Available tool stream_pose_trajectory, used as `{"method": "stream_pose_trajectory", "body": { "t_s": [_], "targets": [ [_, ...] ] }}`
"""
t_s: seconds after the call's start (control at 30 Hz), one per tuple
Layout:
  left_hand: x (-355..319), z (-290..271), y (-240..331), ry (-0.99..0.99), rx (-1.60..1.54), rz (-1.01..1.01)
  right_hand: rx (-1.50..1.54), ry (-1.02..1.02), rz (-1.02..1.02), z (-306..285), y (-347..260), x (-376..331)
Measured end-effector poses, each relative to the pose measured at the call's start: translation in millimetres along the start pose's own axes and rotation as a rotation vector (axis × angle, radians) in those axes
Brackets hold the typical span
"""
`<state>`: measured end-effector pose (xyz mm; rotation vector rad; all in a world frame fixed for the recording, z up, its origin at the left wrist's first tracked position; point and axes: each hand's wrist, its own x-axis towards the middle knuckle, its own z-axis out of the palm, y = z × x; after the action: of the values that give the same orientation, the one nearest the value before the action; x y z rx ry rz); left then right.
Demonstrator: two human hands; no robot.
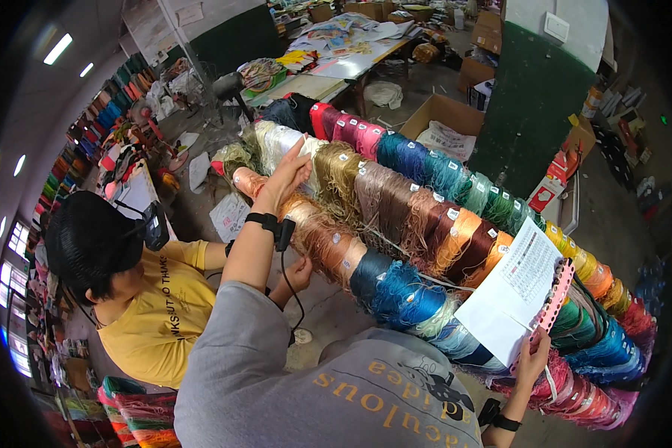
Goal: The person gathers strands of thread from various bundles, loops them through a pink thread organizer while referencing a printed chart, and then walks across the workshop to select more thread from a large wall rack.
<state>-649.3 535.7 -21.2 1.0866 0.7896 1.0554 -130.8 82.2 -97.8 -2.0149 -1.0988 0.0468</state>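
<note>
My left hand [290,173] is raised over the left part of the thread racks, its fingers stretched out and apparently gripping nothing. Beside it hang skeins of cream thread [276,140] and, lower down, peach thread [306,220]. At the right, my right hand [532,357] is closed on a pink strip [557,295] with a row of holes along it. A white printed sheet [511,287] is held together with the strip, lying open above the skeins. Whether the sheet rests on the thread below, I cannot tell.
A co-worker in a yellow shirt [153,306] stands at my left, one hand [299,274] by the peach skeins. Labelled skeins hang in long rows, including blue thread [407,291]. Behind them are a cardboard box [444,119], a green-and-white pillar [526,97] and a cluttered table [351,69].
</note>
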Motion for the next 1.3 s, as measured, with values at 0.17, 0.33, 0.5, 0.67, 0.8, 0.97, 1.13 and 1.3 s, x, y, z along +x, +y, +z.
{"method": "stream_pose_trajectory", "body": {
  "t_s": [0.17, 0.33, 0.5, 0.67, 0.8, 0.97, 1.13, 1.3],
  "targets": [
    [10, -2, 23, 0.013, -0.026, 0.105, 0.179, -0.051, 0.154, -7, -3, -2],
    [43, -122, 44, 0.411, -0.437, 0.08, 0.277, -0.036, 0.054, -27, -4, 6],
    [52, -136, 115, 0.386, -0.403, 0.3, 0.301, 0.003, 0.067, -39, -26, 10],
    [62, -81, 230, 0.431, 0.1, 0.539, 0.379, -0.025, 0.036, -38, -55, 20],
    [39, 28, 315, 0.281, 0.633, 0.829, 0.327, -0.016, -0.055, -35, -88, 34],
    [-57, 235, 325, -0.272, 0.907, 1.072, 0.348, -0.056, -0.124, -35, -119, 42],
    [-75, 337, 264, -0.946, 0.842, 0.691, 0.592, -0.039, -0.126, -39, -146, 47],
    [-104, 399, 186, -1.336, 0.925, 0.164, 1.117, -0.103, -0.279, -52, -216, 73]
  ]
}}
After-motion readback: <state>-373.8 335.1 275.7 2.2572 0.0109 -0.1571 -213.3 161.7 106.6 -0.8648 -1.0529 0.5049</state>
